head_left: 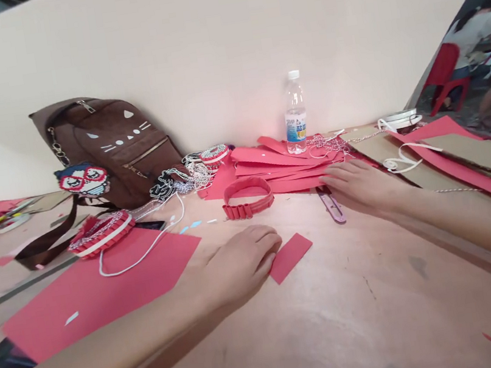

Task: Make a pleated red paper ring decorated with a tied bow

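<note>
We see a small red paper piece (292, 257) flat on the table (341, 329), right at our left hand (245, 261); fingers loosely curled, can't tell if they pinch it. Our right hand (358, 182) stretches to the top end of a purple cutter (334, 210); can't tell if it grips. Farther back: a red paper ring (249, 209), then stacked red sheets (281, 172), a bottle (295, 121). Off left: a large red sheet (104, 291), a brown backpack (112, 127) beyond.
</note>
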Demonstrator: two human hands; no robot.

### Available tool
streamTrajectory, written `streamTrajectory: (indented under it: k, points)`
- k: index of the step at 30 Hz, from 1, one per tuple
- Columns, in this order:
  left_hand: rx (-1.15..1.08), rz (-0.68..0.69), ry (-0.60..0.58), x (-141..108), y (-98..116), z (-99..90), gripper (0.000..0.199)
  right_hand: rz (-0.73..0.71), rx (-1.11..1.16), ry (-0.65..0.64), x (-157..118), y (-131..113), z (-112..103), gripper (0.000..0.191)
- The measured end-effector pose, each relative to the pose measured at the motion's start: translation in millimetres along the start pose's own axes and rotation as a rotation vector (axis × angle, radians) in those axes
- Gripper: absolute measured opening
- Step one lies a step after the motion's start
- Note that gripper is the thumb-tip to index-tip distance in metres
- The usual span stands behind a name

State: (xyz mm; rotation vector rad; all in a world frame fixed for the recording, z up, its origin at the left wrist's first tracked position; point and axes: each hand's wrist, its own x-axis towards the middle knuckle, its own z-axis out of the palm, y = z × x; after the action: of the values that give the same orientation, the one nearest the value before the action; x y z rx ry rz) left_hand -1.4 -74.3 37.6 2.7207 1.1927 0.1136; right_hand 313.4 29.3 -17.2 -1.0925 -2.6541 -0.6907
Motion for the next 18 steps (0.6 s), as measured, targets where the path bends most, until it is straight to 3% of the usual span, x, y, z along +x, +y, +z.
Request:
streamTrajectory:
  k: [3,7,10,14,18]
  points:
    - [-0.003,-0.010,0.018,-1.1,0.2,3.0,0.025,0.044,-0.014,-0.046,21.9,2.0,-6.3,0.022]
    - [-0.004,0.010,0.040,4.4,-2.7,10.2,0.023,0.406,0.032,-0.059,53.6,20.3,-30.6,0.027]
    - [-0.040,0.023,0.080,14.6,-6.9,16.6,0.023,0.562,0.095,-0.053,76.2,36.0,-48.1,0.029]
    - [-0.121,0.027,0.172,22.1,-11.8,21.9,0.024,0.582,0.120,-0.065,90.1,46.6,-55.7,0.032]
    - [-0.112,0.010,0.274,16.6,-14.4,23.1,0.026,0.462,0.190,-0.168,70.3,31.6,-43.6,0.020]
